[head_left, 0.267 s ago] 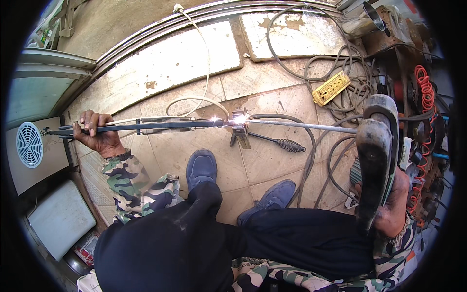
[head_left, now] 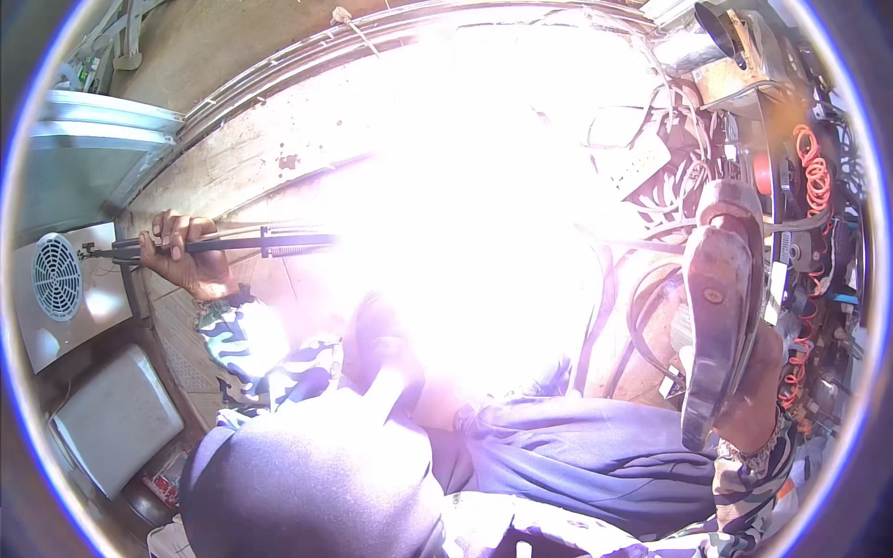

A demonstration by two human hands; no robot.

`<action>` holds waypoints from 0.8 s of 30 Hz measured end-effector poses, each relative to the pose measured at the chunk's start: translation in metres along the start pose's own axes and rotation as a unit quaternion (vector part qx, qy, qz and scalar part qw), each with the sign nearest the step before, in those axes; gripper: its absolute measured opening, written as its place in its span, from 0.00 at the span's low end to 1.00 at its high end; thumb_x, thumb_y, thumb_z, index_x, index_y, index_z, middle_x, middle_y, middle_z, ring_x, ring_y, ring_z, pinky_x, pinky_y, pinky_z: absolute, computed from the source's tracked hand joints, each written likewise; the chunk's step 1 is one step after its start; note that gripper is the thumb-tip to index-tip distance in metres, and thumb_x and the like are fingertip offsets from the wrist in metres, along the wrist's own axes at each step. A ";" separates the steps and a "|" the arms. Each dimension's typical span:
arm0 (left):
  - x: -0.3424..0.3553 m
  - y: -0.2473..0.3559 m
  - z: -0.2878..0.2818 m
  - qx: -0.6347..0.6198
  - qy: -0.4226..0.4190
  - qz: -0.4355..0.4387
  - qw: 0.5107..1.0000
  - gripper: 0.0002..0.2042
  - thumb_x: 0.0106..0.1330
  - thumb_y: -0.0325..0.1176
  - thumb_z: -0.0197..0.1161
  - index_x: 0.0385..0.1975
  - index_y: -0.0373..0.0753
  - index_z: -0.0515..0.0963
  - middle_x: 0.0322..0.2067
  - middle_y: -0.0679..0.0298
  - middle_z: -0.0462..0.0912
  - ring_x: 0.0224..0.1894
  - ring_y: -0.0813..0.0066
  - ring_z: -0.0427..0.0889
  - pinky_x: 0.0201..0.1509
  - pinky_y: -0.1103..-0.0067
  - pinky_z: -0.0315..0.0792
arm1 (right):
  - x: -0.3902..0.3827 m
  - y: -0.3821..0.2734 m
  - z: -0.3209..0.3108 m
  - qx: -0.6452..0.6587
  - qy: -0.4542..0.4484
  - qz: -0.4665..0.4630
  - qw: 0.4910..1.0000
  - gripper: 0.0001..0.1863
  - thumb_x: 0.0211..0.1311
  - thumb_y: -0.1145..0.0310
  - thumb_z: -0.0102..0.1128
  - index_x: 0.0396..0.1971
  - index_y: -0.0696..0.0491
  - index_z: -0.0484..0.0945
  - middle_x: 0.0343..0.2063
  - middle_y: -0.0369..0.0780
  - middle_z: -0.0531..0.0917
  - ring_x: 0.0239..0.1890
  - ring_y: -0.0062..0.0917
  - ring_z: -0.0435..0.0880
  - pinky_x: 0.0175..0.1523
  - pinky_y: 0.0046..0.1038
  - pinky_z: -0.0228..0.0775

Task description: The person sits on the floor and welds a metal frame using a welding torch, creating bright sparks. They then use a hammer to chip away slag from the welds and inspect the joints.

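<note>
My left hand (head_left: 186, 256) is closed round the end of a long bundle of dark metal bars (head_left: 298, 241), which runs level toward the middle. A blinding white welding arc glare (head_left: 493, 214) swallows the bars' far end, the joint, most of the electrode and the feet. On the right, my right hand (head_left: 758, 381) grips a welding electrode holder (head_left: 714, 298) with worn dark jaws. A dim stretch of electrode (head_left: 646, 246) leads from these jaws into the glare. Whether the electrode touches the metal cannot be seen.
A panel with a round grille (head_left: 58, 276) and a pale grey box (head_left: 116, 418) stand at the left. A washed-out power strip (head_left: 642, 163) lies among looped cables (head_left: 688, 177). An orange coiled hose (head_left: 814, 172) hangs by cluttered equipment at the right.
Two small bright points at the joint have flared into one huge glare, hiding the middle of the floor and the work. Both hands stay nearly in place.
</note>
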State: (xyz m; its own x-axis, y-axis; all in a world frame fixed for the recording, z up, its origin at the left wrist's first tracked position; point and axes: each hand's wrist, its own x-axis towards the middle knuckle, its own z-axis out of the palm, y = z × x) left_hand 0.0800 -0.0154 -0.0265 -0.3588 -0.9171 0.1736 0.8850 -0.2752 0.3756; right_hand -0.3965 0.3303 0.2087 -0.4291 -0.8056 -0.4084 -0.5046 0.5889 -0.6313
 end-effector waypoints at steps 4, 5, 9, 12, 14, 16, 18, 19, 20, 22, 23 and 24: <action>-0.005 0.007 0.001 0.002 0.017 0.013 1.000 0.09 0.66 0.33 0.67 0.30 0.47 0.71 0.23 0.77 0.70 0.20 0.91 0.70 0.33 0.82 0.60 | 0.000 0.009 -0.007 0.067 -0.055 -0.012 0.996 0.27 0.50 0.72 0.79 0.51 0.60 0.76 0.48 0.47 0.77 0.48 0.36 0.78 0.50 0.40 0.69; -0.005 0.007 0.001 0.002 0.024 0.010 1.000 0.09 0.66 0.34 0.67 0.30 0.47 0.71 0.23 0.77 0.69 0.20 0.91 0.69 0.32 0.82 0.60 | 0.000 0.009 -0.012 0.093 -0.082 -0.008 0.992 0.27 0.51 0.73 0.79 0.51 0.59 0.76 0.50 0.47 0.75 0.50 0.39 0.77 0.51 0.43 0.67; -0.004 -0.012 0.018 0.027 0.027 0.060 0.997 0.07 0.70 0.33 0.63 0.30 0.45 0.72 0.22 0.73 0.69 0.20 0.87 0.73 0.30 0.83 0.64 | 0.008 0.009 -0.025 0.046 -0.105 -0.025 0.993 0.28 0.52 0.73 0.77 0.53 0.59 0.74 0.48 0.46 0.75 0.49 0.35 0.77 0.50 0.40 0.68; -0.008 0.002 0.007 0.018 0.047 0.096 0.994 0.08 0.72 0.37 0.61 0.34 0.42 0.71 0.23 0.70 0.72 0.19 0.85 0.74 0.25 0.81 0.63 | 0.011 0.006 -0.029 0.011 -0.062 -0.038 0.997 0.28 0.53 0.73 0.76 0.53 0.59 0.74 0.47 0.45 0.76 0.48 0.34 0.77 0.50 0.39 0.69; 0.009 0.003 0.018 0.021 0.033 0.119 0.992 0.08 0.74 0.37 0.59 0.35 0.41 0.71 0.23 0.70 0.72 0.19 0.83 0.74 0.25 0.81 0.64 | 0.014 0.005 -0.031 -0.007 -0.024 -0.062 0.998 0.28 0.53 0.73 0.76 0.53 0.59 0.74 0.47 0.45 0.76 0.47 0.33 0.77 0.49 0.38 0.69; 0.009 -0.021 0.009 0.007 0.040 0.142 0.989 0.10 0.76 0.40 0.57 0.34 0.42 0.71 0.23 0.70 0.72 0.19 0.82 0.74 0.25 0.80 0.65 | 0.010 0.006 -0.034 -0.016 0.014 -0.074 0.997 0.28 0.54 0.73 0.75 0.54 0.59 0.73 0.46 0.44 0.76 0.46 0.33 0.77 0.49 0.37 0.69; 0.032 -0.005 0.026 0.025 0.049 0.165 0.985 0.12 0.79 0.43 0.52 0.35 0.43 0.71 0.22 0.72 0.72 0.17 0.82 0.73 0.24 0.79 0.66 | 0.013 0.005 -0.031 0.015 0.044 -0.097 0.994 0.28 0.54 0.73 0.75 0.54 0.59 0.73 0.45 0.44 0.76 0.46 0.32 0.77 0.49 0.36 0.69; 0.031 0.011 0.039 0.051 0.042 0.189 0.980 0.13 0.80 0.44 0.50 0.35 0.44 0.71 0.21 0.72 0.71 0.16 0.81 0.72 0.22 0.79 0.67 | 0.024 0.010 -0.021 0.046 0.038 -0.120 0.991 0.28 0.54 0.73 0.75 0.54 0.59 0.73 0.45 0.43 0.76 0.45 0.31 0.78 0.49 0.36 0.70; 0.023 0.008 0.045 0.049 0.085 0.204 0.974 0.12 0.81 0.43 0.50 0.35 0.45 0.71 0.21 0.72 0.70 0.14 0.82 0.71 0.21 0.80 0.68 | 0.026 0.007 -0.017 0.057 0.029 -0.123 0.990 0.28 0.54 0.73 0.74 0.54 0.59 0.73 0.45 0.43 0.76 0.45 0.31 0.78 0.49 0.35 0.70; 0.004 0.021 0.042 0.073 0.116 0.211 0.968 0.11 0.80 0.43 0.51 0.34 0.47 0.70 0.20 0.74 0.69 0.14 0.83 0.70 0.21 0.81 0.68 | 0.041 0.004 -0.007 0.079 0.011 -0.136 0.987 0.27 0.55 0.72 0.74 0.54 0.59 0.73 0.44 0.43 0.77 0.44 0.30 0.78 0.48 0.34 0.70; 0.004 0.015 0.035 0.052 0.107 0.202 0.972 0.11 0.79 0.42 0.53 0.34 0.47 0.70 0.20 0.74 0.69 0.14 0.82 0.70 0.21 0.81 0.67 | 0.038 0.001 -0.010 0.079 0.019 -0.133 0.988 0.27 0.55 0.72 0.74 0.54 0.59 0.72 0.44 0.42 0.77 0.44 0.30 0.78 0.48 0.34 0.70; 0.002 0.003 0.027 0.036 0.100 0.198 0.974 0.10 0.79 0.42 0.53 0.34 0.46 0.70 0.20 0.74 0.69 0.15 0.82 0.70 0.21 0.81 0.67 | 0.035 0.000 -0.011 0.072 0.029 -0.131 0.988 0.27 0.55 0.72 0.73 0.54 0.59 0.72 0.43 0.42 0.77 0.44 0.29 0.78 0.48 0.33 0.70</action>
State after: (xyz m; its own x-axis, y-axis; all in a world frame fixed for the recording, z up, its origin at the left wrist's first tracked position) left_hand 0.0740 -0.0098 -0.0003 0.0786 -0.9870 0.1400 0.9169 0.1267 0.3784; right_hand -0.4201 0.3023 0.2019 -0.3432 -0.9213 -0.1826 -0.4943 0.3425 -0.7990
